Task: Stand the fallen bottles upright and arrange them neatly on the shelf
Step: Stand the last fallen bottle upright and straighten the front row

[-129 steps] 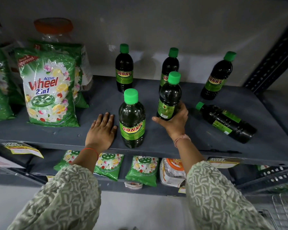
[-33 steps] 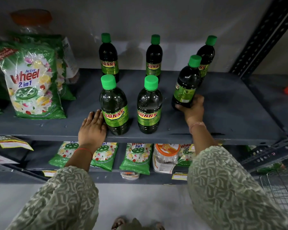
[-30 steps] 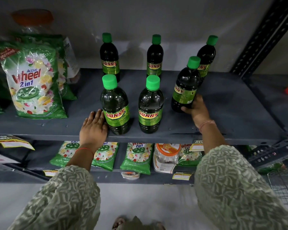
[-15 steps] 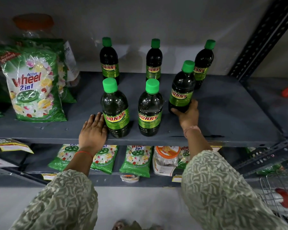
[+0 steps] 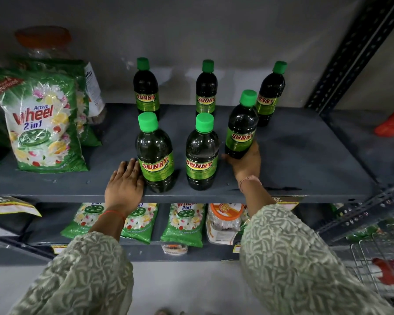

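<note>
The grey shelf (image 5: 293, 160) carries the whole job, and from where I stand it looks nearly finished: no bottle on it lies on its side. To the left sits the big Wheel detergent bag (image 5: 43, 123), leaning upright and no part of the sorting.

Then the six dark Sunny bottles with green caps. Three stand in a back row by the wall: the back left bottle (image 5: 146, 92), the back middle bottle (image 5: 205, 92) and the back right bottle (image 5: 270, 96). In front, the front left bottle (image 5: 156, 155) and the front middle bottle (image 5: 201, 155) stand straight, near the shelf's edge and just apart.

The last bottle (image 5: 240, 130) is the one not settled. It sits further back than its two front-row neighbours and leans a little, close before the back right bottle. The right hand (image 5: 247, 163) has its grip curled around the base of that bottle, fingers wrapped behind it.

The left hand (image 5: 124, 185) lies flat and spread on the shelf edge, holding nothing, its fingers touching the front left bottle's side.

What is left, I judge, is drawing that one bottle forward into line and letting go.
</note>
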`<state>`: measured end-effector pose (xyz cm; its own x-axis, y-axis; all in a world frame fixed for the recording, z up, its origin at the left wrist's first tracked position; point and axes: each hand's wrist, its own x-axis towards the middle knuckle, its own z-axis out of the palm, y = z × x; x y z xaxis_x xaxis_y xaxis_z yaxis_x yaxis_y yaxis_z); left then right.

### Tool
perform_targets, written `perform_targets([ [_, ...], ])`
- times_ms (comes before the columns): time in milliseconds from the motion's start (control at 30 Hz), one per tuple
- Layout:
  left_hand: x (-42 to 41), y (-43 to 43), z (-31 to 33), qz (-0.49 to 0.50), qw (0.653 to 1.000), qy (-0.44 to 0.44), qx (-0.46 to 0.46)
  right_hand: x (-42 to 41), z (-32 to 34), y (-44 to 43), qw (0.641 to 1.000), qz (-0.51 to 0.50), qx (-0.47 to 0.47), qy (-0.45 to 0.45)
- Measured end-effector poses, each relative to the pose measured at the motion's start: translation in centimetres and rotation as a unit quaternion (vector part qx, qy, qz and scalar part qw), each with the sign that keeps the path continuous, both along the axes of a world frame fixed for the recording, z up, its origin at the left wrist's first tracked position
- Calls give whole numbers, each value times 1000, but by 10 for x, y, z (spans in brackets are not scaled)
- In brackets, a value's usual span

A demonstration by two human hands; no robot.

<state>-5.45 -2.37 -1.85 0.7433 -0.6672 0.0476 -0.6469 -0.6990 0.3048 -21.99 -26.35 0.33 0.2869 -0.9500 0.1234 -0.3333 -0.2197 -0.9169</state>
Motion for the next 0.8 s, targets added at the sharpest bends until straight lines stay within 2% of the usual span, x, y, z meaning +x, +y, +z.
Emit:
perform_targets([
  [600,9,-8,-3,-15,1000,0,-25,-57,-2,53,999,4,-26,43],
  [667,1,-2,-1,28,992,25,-124,-59,-2,54,999,11,-17,33],
  [733,-23,9,0,101,958,-1,-267,-61,-3,55,1000,20,-9,20],
  [800,-71,15,3,93,934,-32,-344,-61,-3,56,1000,23,-15,14],
])
